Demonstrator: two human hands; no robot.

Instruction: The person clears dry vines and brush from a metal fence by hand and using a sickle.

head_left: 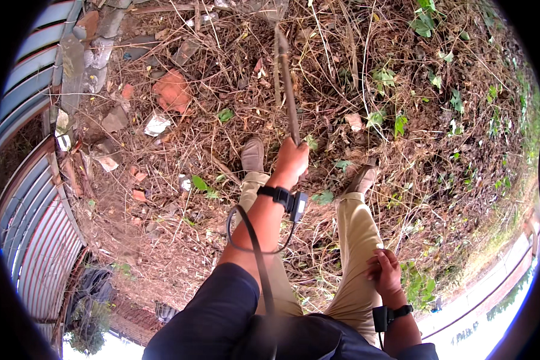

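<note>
My left hand (291,161) is wrapped round the near end of a long brown wooden handle (290,96). The handle points away from me over dry ground litter. At its far end, by the top edge of the view, a greyish tool head is blurred and partly cut off, so its kind is unclear. Beside my right thigh, my right hand (386,273) hangs with its fingers curled in. A tiny white spot shows at its fingertips, too small to name. Each wrist wears a black strap with a small box; a cable loops from the left one.
Dry stems and vines cover the ground, with green leaves (423,25) among them. Broken red brick (173,91) and grey rubble (96,63) lie to the left, along a corrugated metal sheet fence (39,222). My shoes (253,155) stand apart in the litter. A pale paved strip (492,288) runs at the lower right.
</note>
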